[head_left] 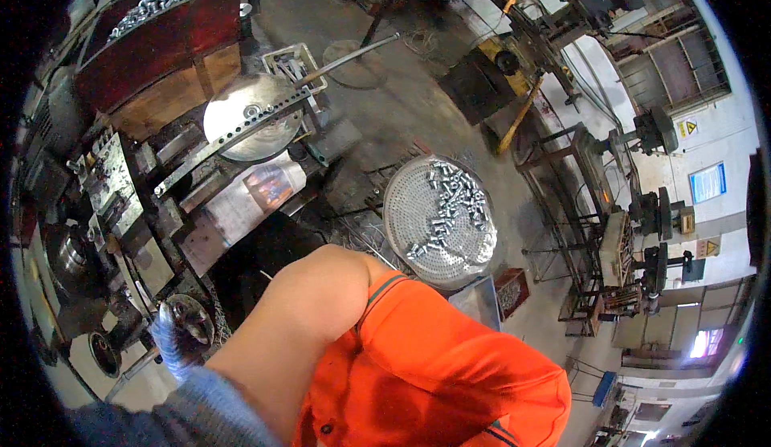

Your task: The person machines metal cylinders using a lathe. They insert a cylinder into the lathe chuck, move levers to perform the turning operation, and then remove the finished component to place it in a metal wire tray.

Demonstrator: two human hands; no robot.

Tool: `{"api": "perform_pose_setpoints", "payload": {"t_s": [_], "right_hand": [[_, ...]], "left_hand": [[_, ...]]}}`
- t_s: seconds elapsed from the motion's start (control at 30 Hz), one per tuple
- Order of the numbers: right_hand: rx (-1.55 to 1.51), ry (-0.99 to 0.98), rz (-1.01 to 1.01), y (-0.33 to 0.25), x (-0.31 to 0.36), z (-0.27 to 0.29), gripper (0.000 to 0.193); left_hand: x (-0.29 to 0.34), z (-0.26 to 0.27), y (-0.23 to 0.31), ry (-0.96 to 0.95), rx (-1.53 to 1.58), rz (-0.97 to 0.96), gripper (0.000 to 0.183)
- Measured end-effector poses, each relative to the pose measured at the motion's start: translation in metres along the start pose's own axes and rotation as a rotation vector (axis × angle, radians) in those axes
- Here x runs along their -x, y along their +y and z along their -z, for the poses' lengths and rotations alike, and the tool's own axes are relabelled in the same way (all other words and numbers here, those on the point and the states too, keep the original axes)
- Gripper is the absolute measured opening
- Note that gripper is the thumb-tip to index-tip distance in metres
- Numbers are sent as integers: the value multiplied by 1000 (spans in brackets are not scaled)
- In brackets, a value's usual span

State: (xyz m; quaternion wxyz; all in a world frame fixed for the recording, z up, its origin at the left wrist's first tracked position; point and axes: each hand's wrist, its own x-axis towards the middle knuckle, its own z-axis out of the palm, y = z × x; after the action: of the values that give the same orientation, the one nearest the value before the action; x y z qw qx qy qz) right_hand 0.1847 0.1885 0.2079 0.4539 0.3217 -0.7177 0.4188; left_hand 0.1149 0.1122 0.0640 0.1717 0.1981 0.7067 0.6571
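Note:
My left hand (170,342), in a pale blue-white glove, reaches out at the lower left beyond a grey-blue sleeve. It is beside a dark handwheel (193,318) on a machine, near the lower end of a metal lever (132,274). The fingers are small and blurred, so what they touch is unclear. My right hand is not in view. A round perforated metal tray (405,206) sits ahead of my orange-clad leg, with many shiny short metal fittings (454,194) heaped on its right part.
A dark red bin (157,53) of similar metal parts stands far left. A perforated metal bar (233,138) crosses over a round metal disc (261,110). A white crate (299,65) lies behind it. Machines on stands (590,170) line the right. A small red box (511,293) is by the tray.

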Motion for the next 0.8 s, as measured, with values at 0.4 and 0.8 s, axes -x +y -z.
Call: {"api": "perform_pose_setpoints", "payload": {"t_s": [0.4, 0.8], "right_hand": [[419, -721, -571, 33, 58, 75, 47], [368, -776, -460, 53, 59, 63, 30]], "left_hand": [[-1, -11, 38, 6, -97, -5, 34], [-1, -1, 49, 23, -244, 67, 46]]}}
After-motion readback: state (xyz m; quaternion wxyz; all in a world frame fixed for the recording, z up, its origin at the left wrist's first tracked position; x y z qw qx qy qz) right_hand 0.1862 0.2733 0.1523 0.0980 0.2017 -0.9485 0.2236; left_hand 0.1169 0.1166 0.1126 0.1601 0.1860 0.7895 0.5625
